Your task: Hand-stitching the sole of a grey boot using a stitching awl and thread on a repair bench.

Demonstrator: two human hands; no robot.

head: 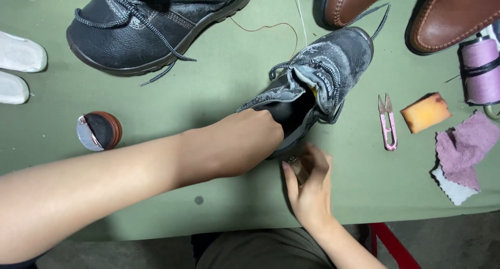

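A dusty grey-black lace-up work shoe [333,60] lies on the green table [224,81], toe pointing to the far right. My left hand [245,141] reaches across and its fingers are pushed into the shoe's opening at the heel, gripping it. My right hand [308,183] is under the heel at the table's near edge, fingers curled around a small object that I cannot make out. The shoe's tongue is pulled up and its laces hang loose.
A second black work shoe [151,27] lies at the back left. Brown leather shoes [453,16] sit at the back right. Pink thread snips [388,123], an orange sponge [425,111], a pink cloth [466,146], a purple thread spool [482,71] and a polish tin [100,130] lie around.
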